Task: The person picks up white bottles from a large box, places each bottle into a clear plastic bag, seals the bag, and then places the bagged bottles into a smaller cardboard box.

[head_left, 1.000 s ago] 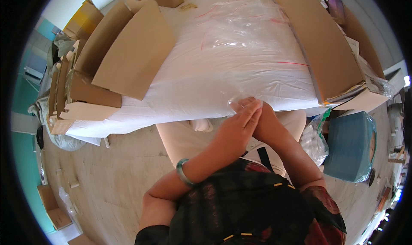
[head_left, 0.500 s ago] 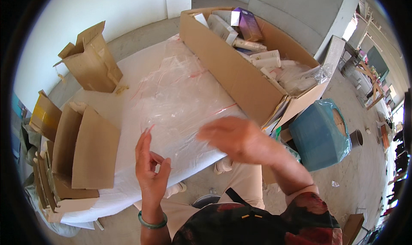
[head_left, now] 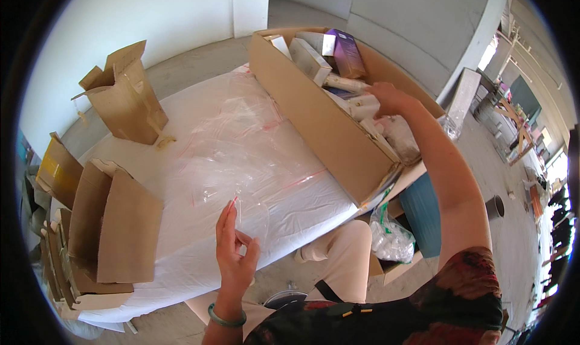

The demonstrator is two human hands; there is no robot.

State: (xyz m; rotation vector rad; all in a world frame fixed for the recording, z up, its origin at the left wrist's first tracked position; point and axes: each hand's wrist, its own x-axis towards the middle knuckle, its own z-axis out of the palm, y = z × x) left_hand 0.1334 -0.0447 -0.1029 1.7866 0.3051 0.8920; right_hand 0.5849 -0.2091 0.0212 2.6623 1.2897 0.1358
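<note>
My left hand [head_left: 235, 248] is raised over the near edge of the table, its fingers closed on a clear plastic bag [head_left: 261, 215] with a red strip at its mouth. Much of that bag is hard to make out. Over on the right, my right hand [head_left: 386, 99] reaches into a long cardboard carton [head_left: 308, 112], at a white cylindrical pack [head_left: 364, 107]. Its fingers are partly hidden and blurred there. More clear bags with red strips [head_left: 241, 127] lie spread across the white-covered table [head_left: 175, 218].
The carton also holds white boxes [head_left: 310, 60], a purple box [head_left: 347, 52] and a plastic-wrapped bundle [head_left: 400, 138]. Open cardboard boxes [head_left: 130, 224] stand at the left, with a taller one [head_left: 124, 103] behind. Beside my knee is a bag of clear pieces [head_left: 389, 236], near a blue-wrapped bin [head_left: 423, 212].
My right hand has moved up and right from above the table into the long carton. My left hand has shifted slightly right and down, and the clear bag at its fingers now shows.
</note>
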